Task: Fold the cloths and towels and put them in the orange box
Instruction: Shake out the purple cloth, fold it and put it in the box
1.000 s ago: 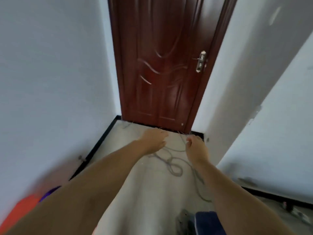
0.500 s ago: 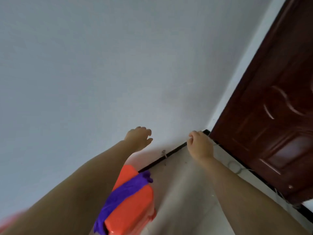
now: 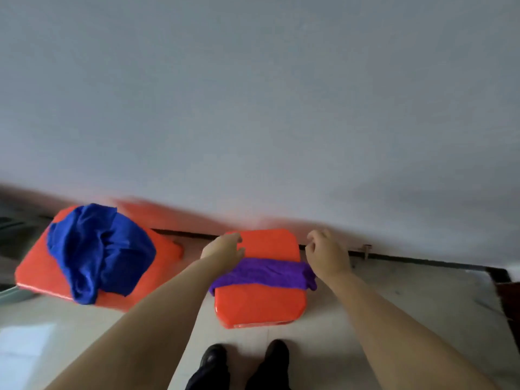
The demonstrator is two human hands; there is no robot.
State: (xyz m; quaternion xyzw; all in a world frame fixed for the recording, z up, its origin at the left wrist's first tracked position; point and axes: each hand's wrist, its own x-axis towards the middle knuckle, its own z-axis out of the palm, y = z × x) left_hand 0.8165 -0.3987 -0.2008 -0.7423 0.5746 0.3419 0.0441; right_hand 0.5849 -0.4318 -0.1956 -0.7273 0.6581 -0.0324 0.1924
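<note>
An orange box (image 3: pixel 260 306) with its lid on stands on the floor just ahead of my feet, against the wall. A purple cloth (image 3: pixel 264 273) lies draped across its top. My left hand (image 3: pixel 225 249) hovers over the box's far left corner, fingers loosely apart and holding nothing. My right hand (image 3: pixel 327 253) hangs above the cloth's right end, fingers curled, nothing in it. To the left a second, larger orange box (image 3: pixel 33 274) carries a crumpled blue cloth (image 3: pixel 98 251).
A white wall (image 3: pixel 253 108) with a black skirting strip (image 3: pixel 408 258) runs behind both boxes. Pale tiled floor (image 3: pixel 365 319) stretches to the right. My two black shoes (image 3: pixel 242 358) stand close to the near box. A dark door edge (image 3: pixel 509 299) shows at far right.
My view has swung left, away from the dark door, and down onto the two orange boxes. Both hands stay stretched out and hold nothing.
</note>
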